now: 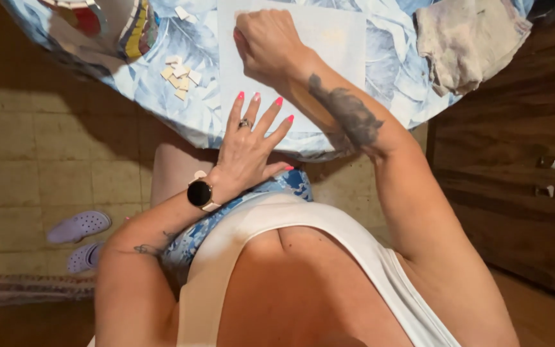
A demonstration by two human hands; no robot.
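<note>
Pressing white sheet [329, 38] at frame top centre | right hand [266, 42] being fisted on it | left hand [248, 144] lying spread, steadying lower edge | judging firm, even pressure working best | tile pieces [180, 76] sitting left on tabletop [393, 71]

I see a pale, square white sheet [329, 45] lying flat on the table, near its front edge. Its surface looks blank, perhaps faintly yellowed at the centre; both hands cover part of it.

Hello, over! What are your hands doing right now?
Left hand flat on white sheet, fingers spread. Right hand closed, pressing sheet. Small tile pieces beside, nothing blocking.
</note>
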